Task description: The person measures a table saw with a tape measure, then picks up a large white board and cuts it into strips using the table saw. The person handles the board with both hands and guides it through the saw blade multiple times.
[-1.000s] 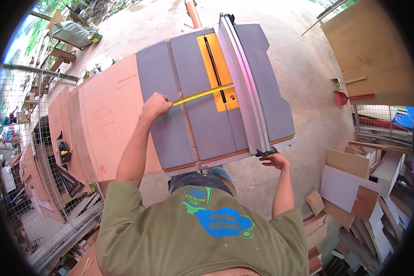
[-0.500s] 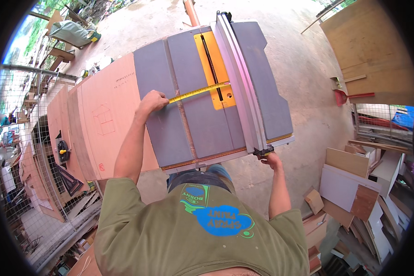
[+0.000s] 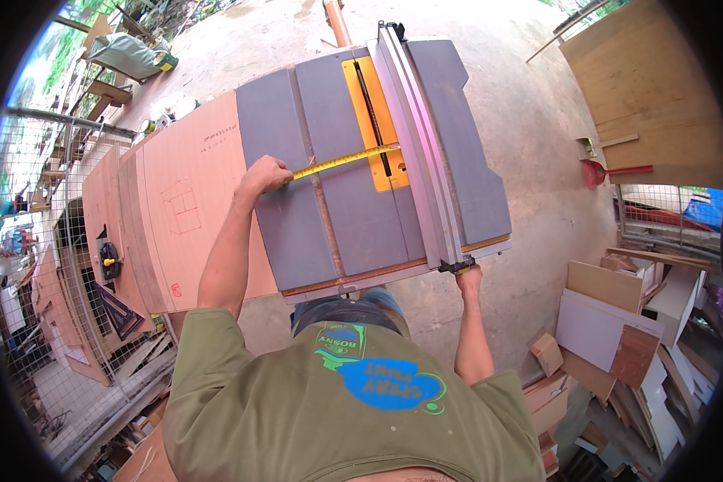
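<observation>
My left hand [image 3: 269,174] grips a yellow tape measure [image 3: 337,162] above the left part of the grey table saw top [image 3: 281,225]. The tape stretches across the yellow insert plate [image 3: 361,88], with its dark slot, to the metal rip fence [image 3: 418,136]. My right hand [image 3: 468,280] is closed at the black clamp [image 3: 456,265] on the fence's near end, its fingers mostly hidden underneath. Left of the saw top lies a pink-brown plywood board [image 3: 201,201] with red pencil drawings.
A black tool [image 3: 109,259] and a dark triangular square [image 3: 119,313] lie at the left, beside a wire mesh panel [image 3: 40,201]. Board offcuts [image 3: 602,321] are piled at the lower right. A plywood sheet [image 3: 651,88] and red dustpan [image 3: 596,173] are at the right, an orange pipe [image 3: 337,24] beyond the saw.
The fence has shifted slightly left. My left hand and the tape moved a little left too. My right hand moved left and closed up under the fence clamp.
</observation>
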{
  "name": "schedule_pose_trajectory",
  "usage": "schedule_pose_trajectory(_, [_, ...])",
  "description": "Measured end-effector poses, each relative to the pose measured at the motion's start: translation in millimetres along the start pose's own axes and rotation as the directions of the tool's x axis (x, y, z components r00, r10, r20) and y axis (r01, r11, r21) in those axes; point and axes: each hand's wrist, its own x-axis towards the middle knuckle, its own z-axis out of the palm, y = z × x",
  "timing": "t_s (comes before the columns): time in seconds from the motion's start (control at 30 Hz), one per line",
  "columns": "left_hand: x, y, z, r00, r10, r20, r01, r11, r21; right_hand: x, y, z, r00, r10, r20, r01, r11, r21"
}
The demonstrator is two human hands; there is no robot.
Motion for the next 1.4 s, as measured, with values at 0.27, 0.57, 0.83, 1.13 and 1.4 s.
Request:
schedule_pose_trajectory(0.27, [-10.7,7.1,-7.8,0.985,0.17,0.032,-0.172,0.95,0.259,-29.0,-51.1,-20.4,0.969,0.226,-0.096,-0.233,0.97,-0.068])
schedule_pose_trajectory(0.57, [-4.8,-7.3,-9.6,0.954,0.299,0.007,-0.299,0.951,0.077,-34.9,-59.5,-23.1,0.968,0.205,-0.141,-0.213,0.976,-0.043])
schedule_pose_trajectory(0.83, [0.3,-5.5,-10.8,0.993,0.115,0.022,-0.116,0.992,0.043,9.8,-13.5,-36.9,0.861,0.128,0.492,-0.298,0.911,0.284])
schedule_pose_trajectory(1.13, [8.7,-7.2,-12.1,0.998,0.046,0.04,-0.047,0.999,0.023,20.2,-20.0,-55.7,0.705,0.123,0.699,-0.44,0.849,0.294])
schedule_pose_trajectory(1.4, [13.3,-11.1,-8.5,0.995,0.089,0.041,-0.089,0.996,0.011,10.0,-15.6,-33.0,0.836,0.131,0.533,-0.347,0.878,0.328])
